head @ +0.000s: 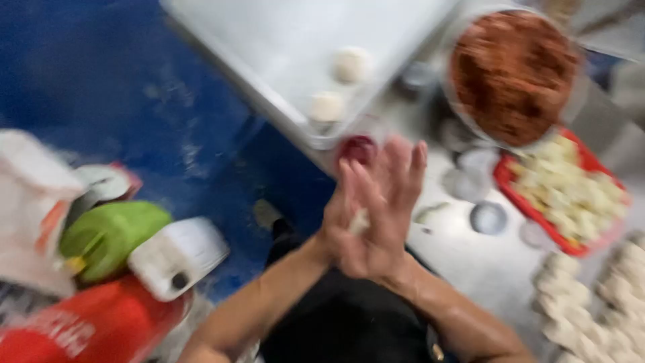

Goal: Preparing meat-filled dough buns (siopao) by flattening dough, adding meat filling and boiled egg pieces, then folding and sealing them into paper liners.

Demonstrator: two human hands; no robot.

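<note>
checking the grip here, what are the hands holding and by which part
A small pale lump, likely dough, pressed between the palms of the left hand and right hand; only its edge shows.

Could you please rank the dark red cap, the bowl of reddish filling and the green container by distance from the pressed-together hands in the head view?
From the hands:
1. Dark red cap, just above them.
2. Bowl of reddish filling, upper right.
3. Green container, far left.

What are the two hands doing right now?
Left hand: pressed against the right, a pale dough piece between the palms.
Right hand: fingers extended, pressing that dough.
</note>
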